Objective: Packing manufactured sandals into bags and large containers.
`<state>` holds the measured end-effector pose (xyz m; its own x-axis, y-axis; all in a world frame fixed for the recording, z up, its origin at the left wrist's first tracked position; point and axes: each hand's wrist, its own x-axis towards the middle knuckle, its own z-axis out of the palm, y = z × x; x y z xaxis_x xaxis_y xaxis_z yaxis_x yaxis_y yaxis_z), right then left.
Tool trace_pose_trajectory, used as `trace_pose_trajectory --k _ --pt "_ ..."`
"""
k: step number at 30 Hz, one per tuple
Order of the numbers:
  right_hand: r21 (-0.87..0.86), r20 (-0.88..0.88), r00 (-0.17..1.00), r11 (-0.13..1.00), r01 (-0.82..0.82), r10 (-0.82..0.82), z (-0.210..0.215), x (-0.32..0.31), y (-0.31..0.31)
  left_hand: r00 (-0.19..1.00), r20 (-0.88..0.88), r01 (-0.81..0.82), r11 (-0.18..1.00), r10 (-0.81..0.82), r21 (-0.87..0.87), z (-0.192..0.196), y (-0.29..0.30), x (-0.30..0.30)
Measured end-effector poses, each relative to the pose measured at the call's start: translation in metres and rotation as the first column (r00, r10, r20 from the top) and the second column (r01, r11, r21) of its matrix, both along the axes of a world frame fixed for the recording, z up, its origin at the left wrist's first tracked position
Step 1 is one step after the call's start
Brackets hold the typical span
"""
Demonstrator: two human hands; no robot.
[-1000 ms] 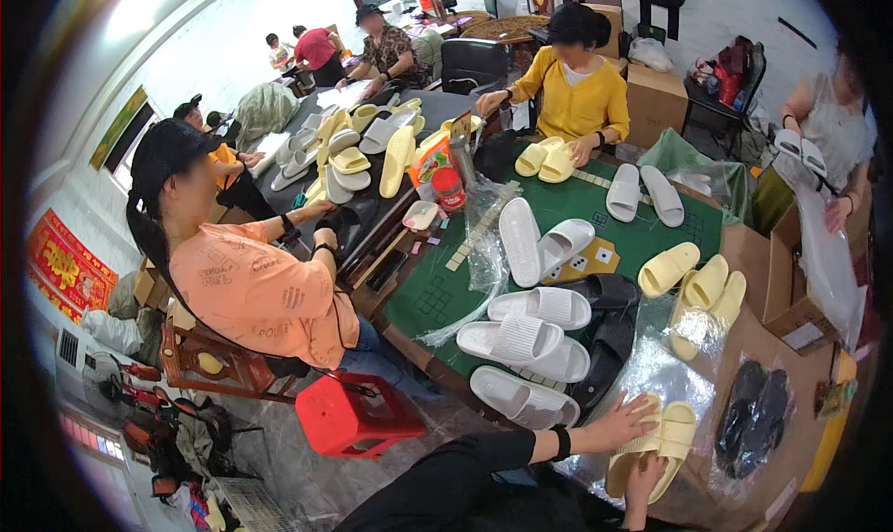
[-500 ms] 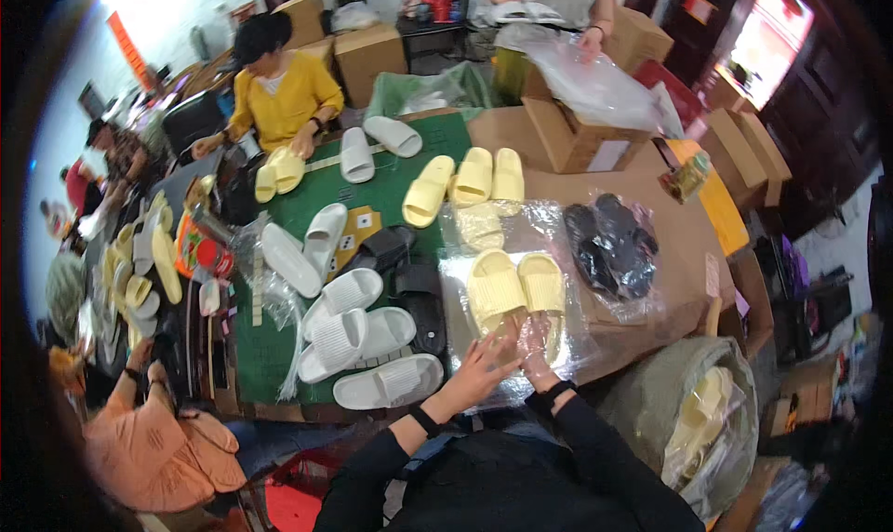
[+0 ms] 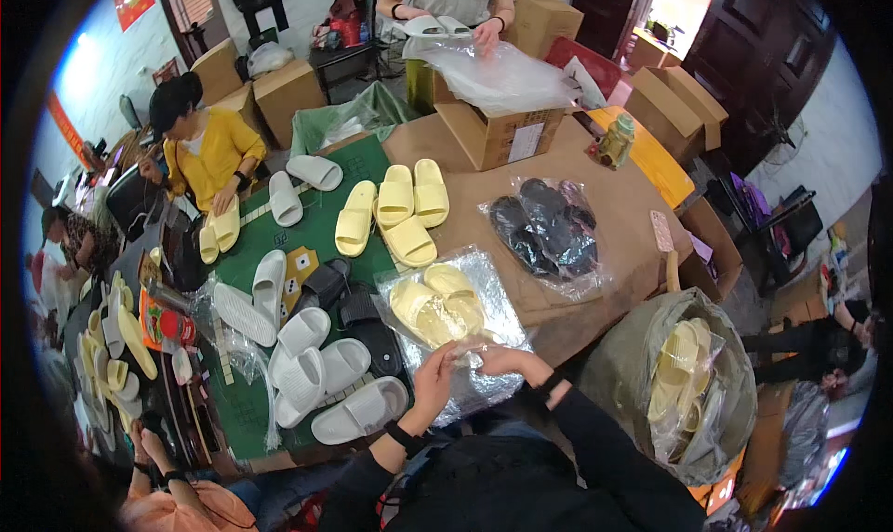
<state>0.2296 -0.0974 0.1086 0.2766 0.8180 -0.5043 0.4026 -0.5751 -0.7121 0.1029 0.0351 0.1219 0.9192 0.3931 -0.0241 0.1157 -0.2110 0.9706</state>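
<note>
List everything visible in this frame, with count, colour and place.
bagged yellow slippers: one pair, pale yellow, in clear bag at the near table edge
bagged black slippers: one bag, black, on the brown tabletop to the right
loose yellow slippers: about four, yellow, far end of the green mat
white slippers: several, white, on the green mat to the left
open carton: one, brown, far table edge, plastic film on top
sack of slippers: one, grey-green, yellow slippers inside, floor at right
other people: at least four, around the table
left hand: pinching the bag's near edge
right hand: pinching the same edge
</note>
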Motion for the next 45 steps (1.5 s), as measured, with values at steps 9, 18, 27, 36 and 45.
trace_pose_trajectory --k 9,18,27,36,45 --pt "0.473 0.006 0.696 0.615 0.631 -0.718 0.031 0.056 0.001 0.912 0.218 0.227 0.870 -0.347 0.438 0.052 -0.039 0.013" --pt "0.778 0.611 0.310 0.624 -0.067 -0.729 0.172 0.145 -0.002 0.985 -0.174 0.114 0.799 -0.012 0.590 -0.025 0.012 -0.088" --pt "0.519 0.526 0.416 0.668 0.534 -0.742 -0.011 0.162 -0.067 0.706 -0.058 -0.473 0.530 0.706 0.704 -0.032 0.068 -0.130" --pt "0.702 0.481 0.076 0.436 0.564 -0.873 -0.001 0.011 -0.019 0.685 -0.073 -0.533 0.567 0.725 0.628 -0.074 0.184 -0.165" --pt "0.105 0.390 0.890 0.971 0.213 -0.238 -0.064 -0.102 -0.002 0.810 -0.379 -0.466 0.883 0.447 0.046 -0.059 0.291 -0.139"
